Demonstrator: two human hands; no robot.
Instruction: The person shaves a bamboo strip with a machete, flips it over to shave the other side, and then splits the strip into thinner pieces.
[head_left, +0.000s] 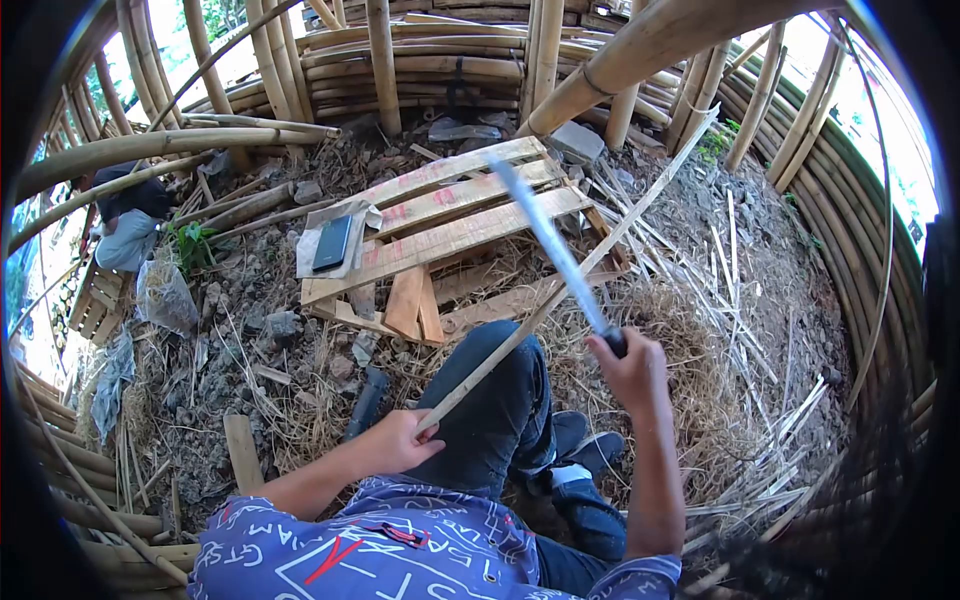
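Observation:
My left hand (392,442) is closed around the lower end of a long bamboo strip (500,352), close over my left thigh. The strip slants up and away to the right, past the pallet. In my right hand (633,368) is the dark handle of a machete (548,232), its long pale blade pointing up and to the left, somewhat blurred. In this view the blade crosses over the strip above my knee.
A wooden pallet (465,235) lies ahead, with a phone (332,243) on paper at its left end. Split bamboo slivers (735,290) and straw litter the right side. A bamboo pole (650,62) juts in overhead. Another person (130,215) sits at the far left.

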